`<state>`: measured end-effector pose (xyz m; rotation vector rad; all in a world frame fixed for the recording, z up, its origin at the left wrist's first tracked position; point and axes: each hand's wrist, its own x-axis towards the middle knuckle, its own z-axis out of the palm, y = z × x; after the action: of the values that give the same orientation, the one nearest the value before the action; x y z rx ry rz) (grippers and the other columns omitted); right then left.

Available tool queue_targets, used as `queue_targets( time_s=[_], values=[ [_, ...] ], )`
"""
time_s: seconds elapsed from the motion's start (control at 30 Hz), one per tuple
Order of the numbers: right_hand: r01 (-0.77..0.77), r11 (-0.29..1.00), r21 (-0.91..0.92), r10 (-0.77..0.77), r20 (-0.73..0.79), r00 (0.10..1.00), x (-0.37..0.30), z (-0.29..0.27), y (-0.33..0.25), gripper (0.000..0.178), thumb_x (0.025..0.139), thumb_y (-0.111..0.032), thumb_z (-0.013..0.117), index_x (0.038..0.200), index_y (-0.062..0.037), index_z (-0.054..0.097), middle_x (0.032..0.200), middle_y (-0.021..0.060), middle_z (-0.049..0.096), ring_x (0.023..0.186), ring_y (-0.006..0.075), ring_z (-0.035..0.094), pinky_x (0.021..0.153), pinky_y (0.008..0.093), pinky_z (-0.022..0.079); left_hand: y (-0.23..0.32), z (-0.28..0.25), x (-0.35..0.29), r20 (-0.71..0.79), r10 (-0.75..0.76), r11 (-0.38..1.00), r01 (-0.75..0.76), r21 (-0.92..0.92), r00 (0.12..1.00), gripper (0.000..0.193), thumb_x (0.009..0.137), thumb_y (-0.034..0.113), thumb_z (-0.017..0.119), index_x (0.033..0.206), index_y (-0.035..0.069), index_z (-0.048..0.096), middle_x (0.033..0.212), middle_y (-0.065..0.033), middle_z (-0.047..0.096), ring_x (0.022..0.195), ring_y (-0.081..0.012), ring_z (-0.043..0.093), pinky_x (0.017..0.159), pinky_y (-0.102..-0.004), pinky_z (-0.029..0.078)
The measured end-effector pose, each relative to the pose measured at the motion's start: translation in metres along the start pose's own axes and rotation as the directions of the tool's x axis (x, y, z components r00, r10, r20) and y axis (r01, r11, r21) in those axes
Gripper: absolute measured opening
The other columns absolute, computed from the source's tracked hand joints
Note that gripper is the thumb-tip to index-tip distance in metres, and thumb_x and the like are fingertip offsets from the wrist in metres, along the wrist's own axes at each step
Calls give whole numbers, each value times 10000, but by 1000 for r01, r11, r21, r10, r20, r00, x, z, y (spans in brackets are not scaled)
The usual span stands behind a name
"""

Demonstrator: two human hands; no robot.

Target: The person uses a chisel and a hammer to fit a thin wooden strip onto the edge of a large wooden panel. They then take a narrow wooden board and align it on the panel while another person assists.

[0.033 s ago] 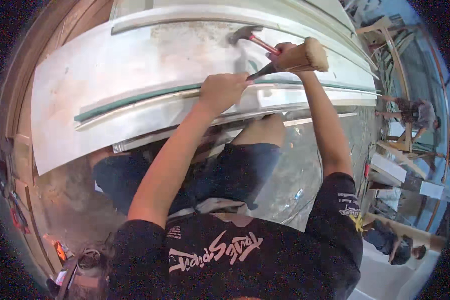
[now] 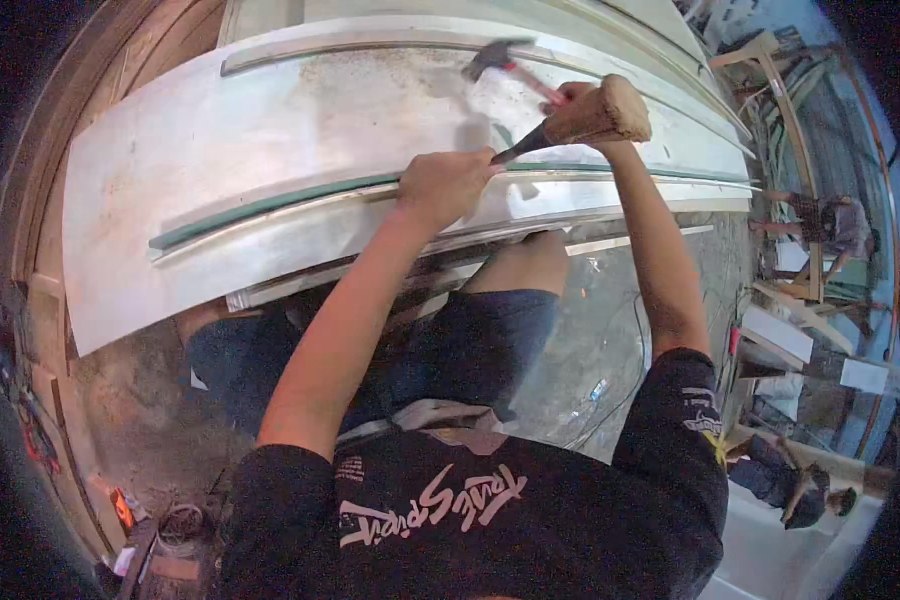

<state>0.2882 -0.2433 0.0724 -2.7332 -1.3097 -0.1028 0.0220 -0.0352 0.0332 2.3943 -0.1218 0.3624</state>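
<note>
**Striking work, two-handed: six entries**

1. Board (image 2: pixel 240 120). Broad, white, brown-marked; lies beyond the knees. Handling note: the work wants firm support right under the blow.

2. Strip (image 2: pixel 270 203). Long, thin, green-faced; runs across the board, passing beneath the left hand. Handling note: best kept from creeping; any slip would likely skew the mark.

3. Chisel, by its look (image 2: pixel 580 118). Flared wooden handle, dark shank. Location: in the left hand, over the strip, slanting so that the butt stands right and toward the camera. Working end hidden; contact with the strip cannot be told. Handling note: settle the edge on its spot, hold the slant constant, keep the butt clear for the hammer.

4. Hammer (image 2: pixel 532 82). Dark head, blurred; red handle. Head lies beyond the chisel, apart from the butt. Handling note: a short, square blow along the chisel's axis suits best; a glancing one endangers the holding hand.

5. Left hand (image 2: pixel 438 186). Back toward the camera, forearm rising from lower left. Fingers curled around the shank, thumb side against it; fingertips out of sight.

6. Right hand (image 2: pixel 573 95). Partly behind the butt, forearm rising steeply, elbow bent. Visible fingers wrapped on the hammer's handle; the remainder cannot be told.
</note>
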Motion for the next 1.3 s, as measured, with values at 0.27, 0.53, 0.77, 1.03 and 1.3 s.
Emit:
queue_targets(
  time_s=[0.27,0.53,0.77,1.03,1.3],
  values=[
    [-160,813,560,529,-597,603,-84,-271,-144,444,1010,-494,496,1120,-69,558,695,-11,490,542,79,435,460,218,340,-5,-6,-3,-74,15,1000,-14,12,997,350,999,415,454,930,103,595,779,-130,678,735,-350,677,614,-503,514],
    [-231,785,-574,-86,-472,878,-166,-218,-158,285,1001,-306,571,994,-22,551,769,111,636,616,250,585,583,348,476,-7,-8,-3,-18,-46,998,47,43,999,340,995,424,454,1011,123,610,823,-121,698,754,-355,680,638,-505,524],
    [-381,706,597,651,-335,682,-144,-216,-179,383,1025,-428,512,824,-103,530,557,-41,431,432,79,408,400,268,311,-8,-3,-9,59,-76,996,73,57,995,333,992,414,461,1022,121,618,863,-132,697,817,-351,679,694,-500,525],
    [-601,563,567,535,304,788,-66,-86,-94,408,887,-470,700,784,-88,603,600,-30,493,453,79,457,430,244,376,-14,-3,-7,3,-51,993,50,106,999,294,978,373,488,1036,108,603,841,-113,689,798,-339,677,685,-499,524],
    [-330,870,366,261,225,939,-38,3,-42,497,805,-498,768,899,-17,687,718,58,657,507,152,570,505,315,473,-5,-7,-4,-8,-58,996,58,66,998,239,949,337,531,998,117,611,834,-115,683,796,-338,674,694,-498,524]
  ],
)
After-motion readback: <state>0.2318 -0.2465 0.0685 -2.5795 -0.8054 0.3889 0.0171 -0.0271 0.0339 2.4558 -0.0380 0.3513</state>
